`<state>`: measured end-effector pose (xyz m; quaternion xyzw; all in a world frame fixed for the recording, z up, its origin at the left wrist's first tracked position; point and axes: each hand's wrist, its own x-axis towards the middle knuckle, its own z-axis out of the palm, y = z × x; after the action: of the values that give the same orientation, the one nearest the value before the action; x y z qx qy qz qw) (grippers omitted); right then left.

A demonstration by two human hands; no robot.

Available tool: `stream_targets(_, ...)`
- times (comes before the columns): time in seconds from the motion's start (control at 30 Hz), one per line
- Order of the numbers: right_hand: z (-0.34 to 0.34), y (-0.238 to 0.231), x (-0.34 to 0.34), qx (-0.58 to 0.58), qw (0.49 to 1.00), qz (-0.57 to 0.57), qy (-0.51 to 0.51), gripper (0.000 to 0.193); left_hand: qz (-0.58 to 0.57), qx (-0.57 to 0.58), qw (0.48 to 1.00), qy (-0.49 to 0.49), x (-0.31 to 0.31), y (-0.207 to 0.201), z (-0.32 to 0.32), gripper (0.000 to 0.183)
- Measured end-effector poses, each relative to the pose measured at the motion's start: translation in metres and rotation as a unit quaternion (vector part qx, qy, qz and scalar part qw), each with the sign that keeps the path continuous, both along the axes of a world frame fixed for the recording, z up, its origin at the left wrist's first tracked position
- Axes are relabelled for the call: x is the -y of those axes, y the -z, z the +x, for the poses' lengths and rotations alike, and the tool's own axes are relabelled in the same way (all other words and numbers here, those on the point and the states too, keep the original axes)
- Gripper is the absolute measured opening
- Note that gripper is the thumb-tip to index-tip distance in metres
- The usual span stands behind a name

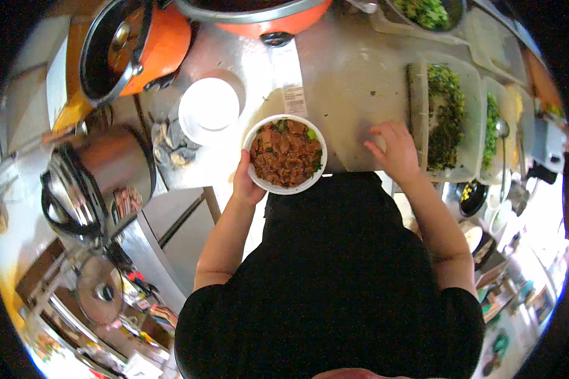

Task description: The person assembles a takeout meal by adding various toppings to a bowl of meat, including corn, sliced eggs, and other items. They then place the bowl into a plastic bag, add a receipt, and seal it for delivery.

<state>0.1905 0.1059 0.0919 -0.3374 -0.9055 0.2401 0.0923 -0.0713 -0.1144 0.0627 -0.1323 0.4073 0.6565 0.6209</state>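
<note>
My left hand [248, 183] grips a white round bowl [287, 189] by its left side, at the front edge of the metal counter. Chunks of brown, saucy meat [286, 153] fill the bowl, and bits of green show along its rim. To the right, my right hand [394, 151] hovers over the counter with nothing in it, thumb and fingers apart. Just beside it stands a clear plastic container [473, 148] of dark chopped greens [444, 120]. A receipt-like paper slip [293, 95] lies right behind the bowl.
White bowls, seemingly stacked [210, 107], stand left of the meat bowl, beside a crumpled grey cloth [172, 146]. Orange pots [165, 54] line the back left. A steel cooker [110, 167] stands at left. Further right is brighter chopped green [490, 129] with a ladle [502, 129].
</note>
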Motion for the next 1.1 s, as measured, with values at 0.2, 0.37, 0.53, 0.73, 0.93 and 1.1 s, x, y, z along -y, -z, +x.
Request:
stream_targets(0.2,0.068,-0.033,0.057,-0.05,0.976,-0.15,0.149,0.014,0.05,0.015,0.989,0.135,-0.028,0.001,0.008,0.069)
stream_targets(0.37,0.149,-0.05,0.089,-0.09,0.928,-0.157,0.327,0.011,0.034,-0.044,0.973,0.224,-0.067,-0.031,0.044,0.07)
stream_targets(0.53,0.256,-0.032,0.111,-0.121,0.822,-0.132,0.541,0.013,0.028,-0.064,0.944,0.321,-0.098,-0.053,0.107,0.07)
stream_targets(0.73,0.38,-0.001,0.097,-0.174,0.785,-0.052,0.592,0.016,0.02,-0.058,0.923,0.381,-0.115,-0.049,0.242,0.066)
stream_targets(0.93,0.416,0.042,0.009,-0.029,0.885,-0.083,0.456,0.03,0.008,-0.044,0.888,0.457,-0.13,0.011,0.363,0.06)
stream_targets(1.1,0.424,0.069,-0.026,0.181,0.907,-0.096,0.369,0.039,-0.005,-0.091,0.893,0.44,-0.149,0.045,0.406,0.058)
